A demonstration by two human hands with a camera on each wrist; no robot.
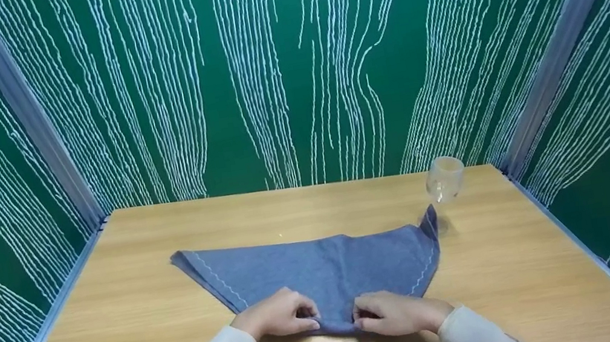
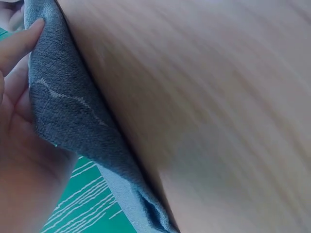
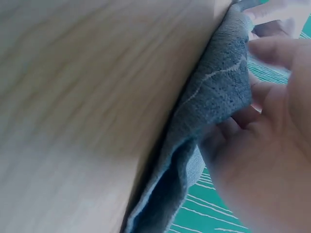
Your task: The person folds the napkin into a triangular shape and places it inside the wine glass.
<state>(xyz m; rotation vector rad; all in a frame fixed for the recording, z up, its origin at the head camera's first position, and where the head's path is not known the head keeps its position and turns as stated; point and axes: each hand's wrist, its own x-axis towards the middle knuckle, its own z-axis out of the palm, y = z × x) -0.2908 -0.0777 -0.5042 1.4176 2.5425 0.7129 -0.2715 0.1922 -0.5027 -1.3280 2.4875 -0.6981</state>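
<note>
A blue-grey towel [image 1: 320, 263] lies folded on the wooden table, with pale wavy lines near both slanted sides. Its far right corner stands up in a point. At the near edge, left of the middle, my left hand [image 1: 282, 315] pinches the fabric. In the left wrist view the thumb lies on the towel [image 2: 58, 97] while the other fingers go behind it. A short way to the right, my right hand [image 1: 394, 311] pinches the same edge. The right wrist view shows the towel [image 3: 214, 92] between thumb and fingers, which are partly hidden behind the cloth.
An empty clear glass [image 1: 445, 179] stands at the back right of the table, just beyond the towel's raised corner. Green panels [image 1: 320, 71] with white wavy lines enclose the wooden table [image 1: 515, 260] at the back and both sides.
</note>
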